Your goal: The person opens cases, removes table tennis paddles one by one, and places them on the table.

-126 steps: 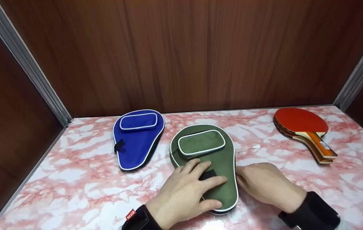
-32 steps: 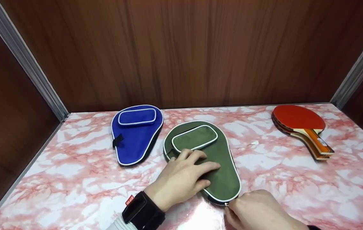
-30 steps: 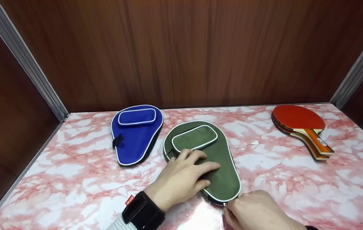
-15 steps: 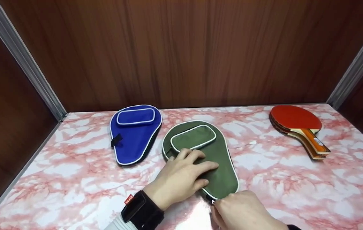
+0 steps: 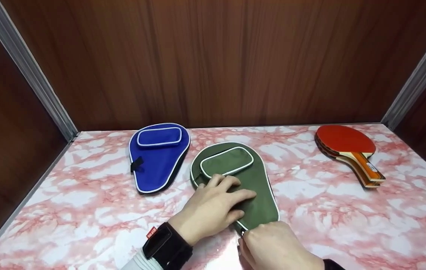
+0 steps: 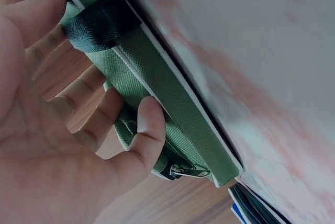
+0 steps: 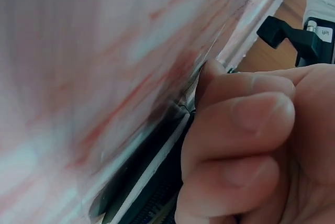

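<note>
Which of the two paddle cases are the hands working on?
The green case, the one nearer the person. The left hand rests flat on it and the right hand pinches at its narrow end. The blue case lies untouched beside it.

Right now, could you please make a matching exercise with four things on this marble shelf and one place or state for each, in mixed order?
Things:
1. green paddle case
2. blue paddle case
3. red table tennis paddles
4. right hand

Places or states:
A. stacked at the far right, untouched
B. pinches at the near tip of the green paddle case
C. pressed flat under the left hand
D. lies free, left of the green paddle case

Pairs: 1-C, 2-D, 3-A, 4-B
</note>
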Tool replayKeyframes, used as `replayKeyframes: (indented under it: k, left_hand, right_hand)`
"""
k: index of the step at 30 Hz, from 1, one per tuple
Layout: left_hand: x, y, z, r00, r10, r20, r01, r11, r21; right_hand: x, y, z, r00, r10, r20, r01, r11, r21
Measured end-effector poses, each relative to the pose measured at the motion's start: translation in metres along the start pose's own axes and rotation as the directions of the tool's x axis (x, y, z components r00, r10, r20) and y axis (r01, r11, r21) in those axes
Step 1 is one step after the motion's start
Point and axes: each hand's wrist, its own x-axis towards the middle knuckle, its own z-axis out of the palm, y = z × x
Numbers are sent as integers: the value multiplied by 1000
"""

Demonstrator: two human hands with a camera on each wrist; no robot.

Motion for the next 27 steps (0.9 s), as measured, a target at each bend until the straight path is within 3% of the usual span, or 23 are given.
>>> replayKeyframes:
  k: [5, 7, 13, 17, 19, 23, 27]
  left_hand:
    - [2, 3, 3, 999, 28, -30, -28, 1000, 4]
    - [3, 4, 5, 998, 38, -41, -38, 999, 6]
    - [4, 3, 6, 998, 56, -34, -56, 998, 10]
    - [4, -3, 1, 998, 70, -4, -70, 998, 4]
    - [4, -8, -1, 997, 79, 22, -79, 997, -7]
    - [7, -17, -5, 994, 99, 51, -97, 994, -47]
    - [14, -19, -5, 995, 99, 10, -97, 991, -92]
  right_hand:
    - [-4, 6, -2, 1000, 15, 21, -17, 998, 55]
    - [-7, 10, -6, 997, 32, 66, -39, 992, 118]
    - [-13, 30, -30, 967, 148, 207, -203, 939, 279]
    - [-13, 47, -40, 959, 251, 132, -276, 930, 242]
    - [-11, 59, -41, 955, 294, 45, -297, 935, 192]
    - [-6, 78, -38, 930, 367, -14, -360, 920, 156]
    - [-5, 85, -30, 929, 369, -44, -360, 923, 139]
